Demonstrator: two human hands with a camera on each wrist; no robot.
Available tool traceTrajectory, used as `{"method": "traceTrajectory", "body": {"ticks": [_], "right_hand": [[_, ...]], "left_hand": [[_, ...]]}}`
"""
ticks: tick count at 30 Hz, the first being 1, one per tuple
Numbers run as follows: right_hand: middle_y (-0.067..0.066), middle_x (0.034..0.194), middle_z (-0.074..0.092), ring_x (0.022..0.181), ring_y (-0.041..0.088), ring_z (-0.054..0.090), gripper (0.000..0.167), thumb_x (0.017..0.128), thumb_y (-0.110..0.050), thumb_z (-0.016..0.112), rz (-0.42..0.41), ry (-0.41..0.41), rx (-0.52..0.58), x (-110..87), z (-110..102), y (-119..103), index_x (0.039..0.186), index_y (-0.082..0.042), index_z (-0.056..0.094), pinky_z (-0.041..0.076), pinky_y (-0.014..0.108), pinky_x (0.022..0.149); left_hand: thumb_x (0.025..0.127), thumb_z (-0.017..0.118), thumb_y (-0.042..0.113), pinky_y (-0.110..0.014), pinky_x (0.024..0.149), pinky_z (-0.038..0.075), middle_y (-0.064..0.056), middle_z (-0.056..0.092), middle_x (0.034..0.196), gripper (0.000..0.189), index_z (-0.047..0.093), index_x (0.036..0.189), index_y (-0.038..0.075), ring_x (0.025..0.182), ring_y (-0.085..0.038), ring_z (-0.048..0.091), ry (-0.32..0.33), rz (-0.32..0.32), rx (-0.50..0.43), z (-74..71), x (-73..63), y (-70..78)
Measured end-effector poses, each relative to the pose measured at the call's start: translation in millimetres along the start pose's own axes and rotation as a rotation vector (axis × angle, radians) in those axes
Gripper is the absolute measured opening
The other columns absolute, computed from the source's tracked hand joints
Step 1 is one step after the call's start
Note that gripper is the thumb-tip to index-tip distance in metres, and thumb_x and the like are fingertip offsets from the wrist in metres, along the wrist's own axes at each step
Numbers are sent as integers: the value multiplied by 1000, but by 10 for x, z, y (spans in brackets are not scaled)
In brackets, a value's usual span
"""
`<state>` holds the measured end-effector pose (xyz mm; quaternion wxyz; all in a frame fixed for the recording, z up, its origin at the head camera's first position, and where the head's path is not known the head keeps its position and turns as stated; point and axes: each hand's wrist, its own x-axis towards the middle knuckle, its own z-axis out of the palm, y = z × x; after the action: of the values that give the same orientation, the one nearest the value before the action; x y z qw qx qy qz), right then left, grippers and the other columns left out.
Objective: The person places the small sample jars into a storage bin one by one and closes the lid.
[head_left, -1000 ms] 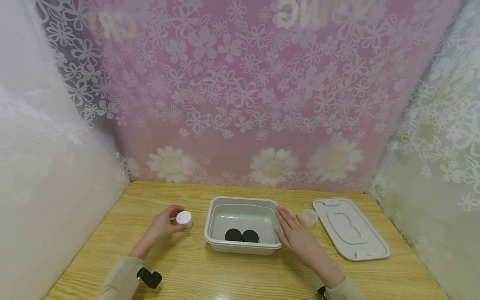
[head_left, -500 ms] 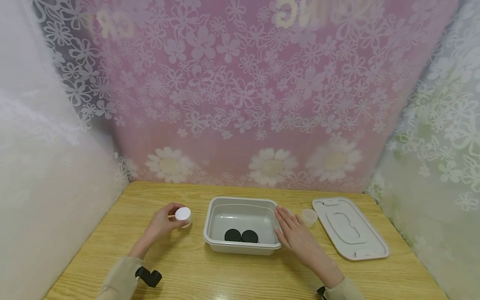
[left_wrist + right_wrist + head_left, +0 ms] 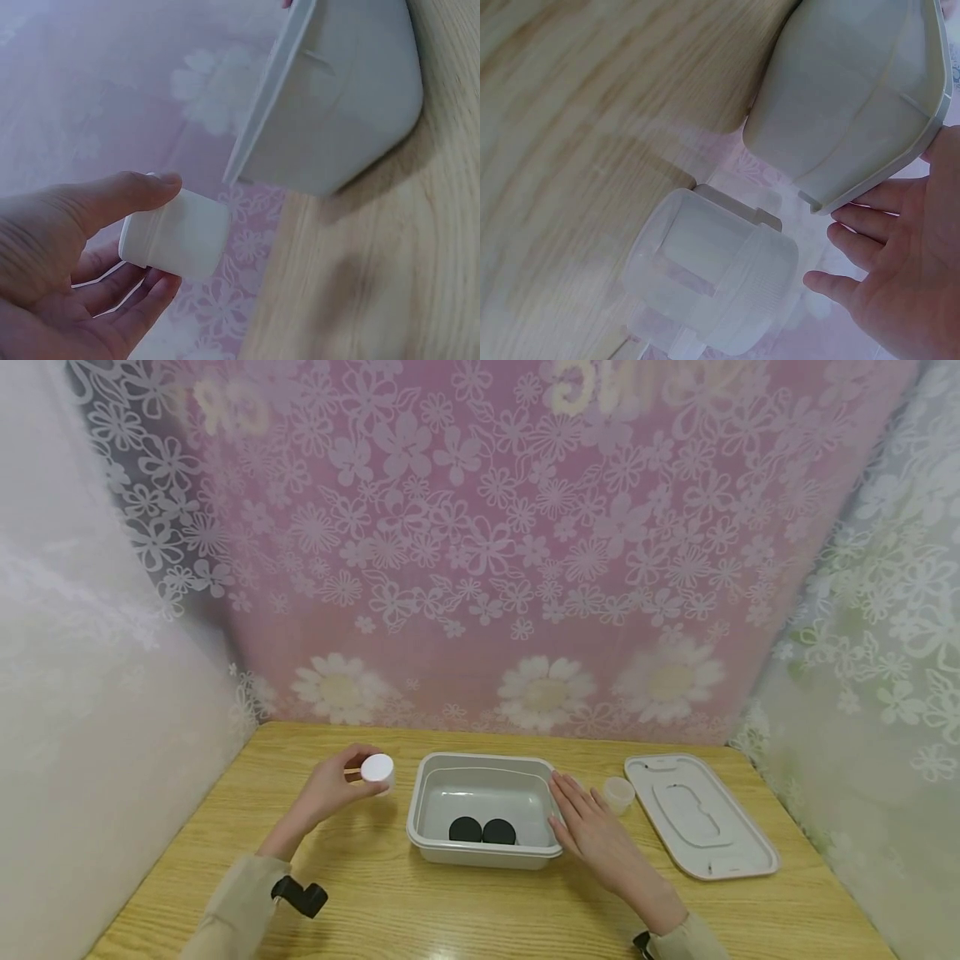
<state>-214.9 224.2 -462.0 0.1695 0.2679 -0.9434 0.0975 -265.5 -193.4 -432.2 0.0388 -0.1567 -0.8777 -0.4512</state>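
Observation:
Between thumb and fingers my left hand (image 3: pixel 336 785) pinches a small white lidded jar (image 3: pixel 378 772), lifted off the table to the left of a grey plastic box (image 3: pixel 487 860). The left wrist view shows the jar (image 3: pixel 184 234) tilted on its side relative to that camera, with the thumb on one side and fingers beneath. My right hand (image 3: pixel 596 839) rests with straight fingers on the box's right rim. Two jars with black lids (image 3: pixel 482 832) stand inside the box near its front wall. In the right wrist view the fingertips touch the box rim (image 3: pixel 900 165).
A translucent small jar (image 3: pixel 618 795) stands right of the box, close to my right hand. Farther right lies the grey box lid (image 3: pixel 701 818), flat on the wooden table (image 3: pixel 450 918). A flowered curtain (image 3: pixel 480 568) hangs behind the table.
My left hand has lifted the white jar off the table and carried it slightly up and to the right, towards the box. The right hand has stayed on the rim.

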Motion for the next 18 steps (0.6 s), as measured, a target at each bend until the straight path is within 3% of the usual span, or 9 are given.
{"method": "traceTrajectory", "body": {"ticks": [9,18], "right_hand": [[17,158,41,145,36,39,58,104,-25,58,4,-3,3,0,4,-5,151,4,43,34,62,114],[18,157,42,144,37,41,58,103,-24,60,-14,25,-6,-9,17,8,151,4,43,35,63,112]], "left_hand": [[86,84,18,-48,98,55,-17,64,127,53,61,132,3,118,-38,63,-40,31,-26,46,107,257],[85,83,13,-50,101,52,-15,64,126,51,62,131,4,119,-37,62,-117,112,-72,201,185,439]]}}
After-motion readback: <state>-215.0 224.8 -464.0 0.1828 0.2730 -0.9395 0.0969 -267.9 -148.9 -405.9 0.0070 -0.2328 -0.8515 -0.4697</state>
